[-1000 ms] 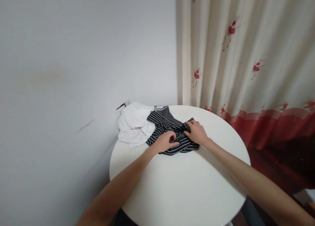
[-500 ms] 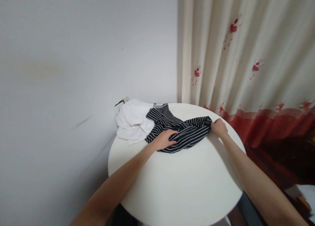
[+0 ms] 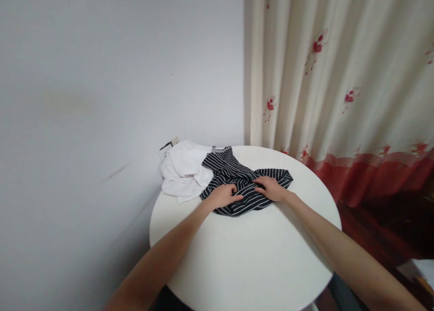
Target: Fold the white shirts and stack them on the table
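Note:
A black garment with white stripes [image 3: 233, 166] lies crumpled on the round white table [image 3: 244, 256]. My left hand [image 3: 224, 197] rests on its near left part, with thumb and fingers apart. On the middle of the same cloth lies my right hand [image 3: 271, 189], its fingers spread over the stripes. The garment's right end extends past my right hand as a folded point. Left of it, and touching it, is a bunched white cloth [image 3: 186, 166]. Some of the striped fabric is hidden under both hands.
A pale wall [image 3: 118, 76] borders the table at the back and left. Behind the table on the right hangs a cream curtain [image 3: 298, 98] with red flowers and a red hem. A socket [image 3: 174, 141] sits on the wall behind the white cloth.
My right hand has let go of the garment's right end and moved left onto its middle. My left hand has stayed nearly in place.

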A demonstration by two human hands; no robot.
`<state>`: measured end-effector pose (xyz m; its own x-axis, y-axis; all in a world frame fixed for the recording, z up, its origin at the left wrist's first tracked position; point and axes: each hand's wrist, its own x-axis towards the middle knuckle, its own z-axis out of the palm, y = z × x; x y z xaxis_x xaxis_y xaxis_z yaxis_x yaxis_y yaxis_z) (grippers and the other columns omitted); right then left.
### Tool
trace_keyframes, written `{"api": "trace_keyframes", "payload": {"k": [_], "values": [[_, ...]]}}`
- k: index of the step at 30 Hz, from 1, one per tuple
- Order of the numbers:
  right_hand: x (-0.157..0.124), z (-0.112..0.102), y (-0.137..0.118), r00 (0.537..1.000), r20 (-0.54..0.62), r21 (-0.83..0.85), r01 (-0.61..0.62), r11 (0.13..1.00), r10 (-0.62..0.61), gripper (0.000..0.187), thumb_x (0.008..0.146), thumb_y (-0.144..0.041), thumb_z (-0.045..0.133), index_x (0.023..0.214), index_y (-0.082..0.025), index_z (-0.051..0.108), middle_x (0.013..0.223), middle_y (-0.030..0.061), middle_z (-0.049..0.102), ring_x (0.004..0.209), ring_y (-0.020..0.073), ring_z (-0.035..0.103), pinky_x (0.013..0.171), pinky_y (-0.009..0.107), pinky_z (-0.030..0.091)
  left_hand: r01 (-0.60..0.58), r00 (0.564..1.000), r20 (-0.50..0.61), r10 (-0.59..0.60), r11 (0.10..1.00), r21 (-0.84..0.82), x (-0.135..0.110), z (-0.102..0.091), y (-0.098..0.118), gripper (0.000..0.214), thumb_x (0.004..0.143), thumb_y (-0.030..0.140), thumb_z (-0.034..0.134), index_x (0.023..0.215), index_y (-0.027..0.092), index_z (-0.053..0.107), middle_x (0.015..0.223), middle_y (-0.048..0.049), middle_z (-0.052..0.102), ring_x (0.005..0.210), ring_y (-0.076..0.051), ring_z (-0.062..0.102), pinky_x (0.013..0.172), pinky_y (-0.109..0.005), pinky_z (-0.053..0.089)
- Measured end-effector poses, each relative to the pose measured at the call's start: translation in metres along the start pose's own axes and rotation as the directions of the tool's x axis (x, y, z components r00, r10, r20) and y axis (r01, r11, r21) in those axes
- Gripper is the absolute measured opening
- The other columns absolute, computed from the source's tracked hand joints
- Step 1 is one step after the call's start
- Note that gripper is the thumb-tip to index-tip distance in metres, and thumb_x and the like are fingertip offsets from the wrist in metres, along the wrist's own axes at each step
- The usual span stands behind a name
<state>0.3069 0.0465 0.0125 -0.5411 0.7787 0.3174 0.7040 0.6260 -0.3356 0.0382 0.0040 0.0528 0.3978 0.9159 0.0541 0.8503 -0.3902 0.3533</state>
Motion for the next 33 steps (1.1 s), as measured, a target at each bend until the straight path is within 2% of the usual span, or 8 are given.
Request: {"api": "trace_keyframes", "payload": {"k": [6,10,14,17,21,26,30,33], "values": [[-0.008,-0.022,0.001,1.000,0.001,-0.006,-0.003,1.000,0.003,0.025,0.083,-0.019,0.067,0.108,-0.019,0.068,0.109,0.0090,0.068,0.107,0.0261,0.060,0.096,0.040,0.044,-0.097,0.971,0.204,0.125,0.985,-0.144,-0.001,-0.008,-0.020,0.033,0.074,0.048,0.077,0.082,0.020,0.061,0.075,0.0027,0.058,0.069,-0.016,0.053,0.060,-0.024,0.037],[-0.023,-0.047,-0.021,0.995,-0.066,-0.117,0.062,0.991,-0.070,0.031,0.072,-0.001,0.061,0.096,-0.019,0.067,0.103,0.0071,0.064,0.102,0.0256,0.058,0.092,0.038,0.044,-0.316,0.943,0.077,0.325,0.942,-0.112,-0.013,-0.015,-0.009,0.021,0.072,0.027,0.075,0.079,0.019,0.057,0.086,0.0011,0.057,0.081,-0.017,0.053,0.073,-0.025,0.040],[-0.048,-0.064,-0.037,0.989,-0.081,-0.153,0.108,0.982,-0.122,0.037,0.069,0.003,0.055,0.096,-0.020,0.063,0.102,0.0060,0.062,0.099,0.0241,0.058,0.088,0.037,0.046,-0.372,0.927,-0.099,0.362,0.922,-0.108,-0.034,-0.023,0.017,0.020,0.074,0.009,0.065,0.080,0.020,0.050,0.090,0.0005,0.058,0.084,-0.017,0.054,0.078,-0.026,0.042],[-0.073,-0.069,-0.039,0.981,-0.132,-0.151,0.121,0.981,-0.141,0.038,0.069,0.004,0.052,0.097,-0.021,0.060,0.106,0.0063,0.061,0.101,0.0235,0.058,0.088,0.036,0.047,-0.394,0.902,-0.225,0.368,0.915,-0.082,-0.055,-0.028,0.036,0.022,0.076,0.007,0.068,0.081,0.020,0.050,0.113,-0.0039,0.060,0.107,-0.020,0.054,0.095,-0.031,0.042],[-0.105,-0.068,-0.035,0.974,-0.166,-0.144,0.133,0.981,-0.156,0.043,0.071,0.004,0.050,0.103,-0.023,0.062,0.112,0.0072,0.061,0.105,0.0242,0.059,0.088,0.036,0.050,-0.354,0.917,-0.211,0.338,0.935,-0.037,-0.079,-0.023,0.045,0.022,0.082,0.023,0.077,0.095,0.022,0.058,0.119,-0.0048,0.061,0.113,-0.023,0.055,0.100,-0.036,0.042],[-0.127,-0.059,-0.032,0.977,-0.174,-0.100,0.110,0.989,-0.127,0.058,0.071,0.004,0.049,0.121,-0.024,0.060,0.117,0.0078,0.061,0.105,0.0239,0.062,0.088,0.036,0.052,-0.306,0.933,-0.205,0.297,0.952,-0.011,-0.094,-0.006,0.038,0.051,0.084,0.033,0.077,0.131,0.029,0.058,0.138,-0.0076,0.054,0.128,-0.027,0.048,0.110,-0.044,0.038],[-0.137,-0.060,-0.039,0.974,-0.130,-0.077,0.175,0.982,-0.184,0.046,0.071,0.006,0.049,0.105,-0.022,0.065,0.106,0.0073,0.062,0.097,0.0230,0.062,0.082,0.034,0.051,-0.323,0.919,-0.223,0.326,0.945,0.052,-0.101,0.001,0.042,0.024,0.084,0.023,0.075,0.108,0.029,0.074,0.142,-0.0055,0.053,0.137,-0.031,0.040,0.116,-0.051,0.028],[-0.145,-0.067,-0.049,0.971,-0.116,-0.037,0.204,0.978,-0.207,0.047,0.068,0.008,0.048,0.101,-0.022,0.065,0.102,0.0066,0.062,0.095,0.0219,0.061,0.080,0.032,0.049,-0.358,0.898,-0.259,0.354,0.933,0.036,-0.109,0.001,0.048,0.020,0.083,0.010,0.068,0.094,0.026,0.074,0.133,-0.0045,0.061,0.130,-0.027,0.048,0.114,-0.047,0.031]]}}
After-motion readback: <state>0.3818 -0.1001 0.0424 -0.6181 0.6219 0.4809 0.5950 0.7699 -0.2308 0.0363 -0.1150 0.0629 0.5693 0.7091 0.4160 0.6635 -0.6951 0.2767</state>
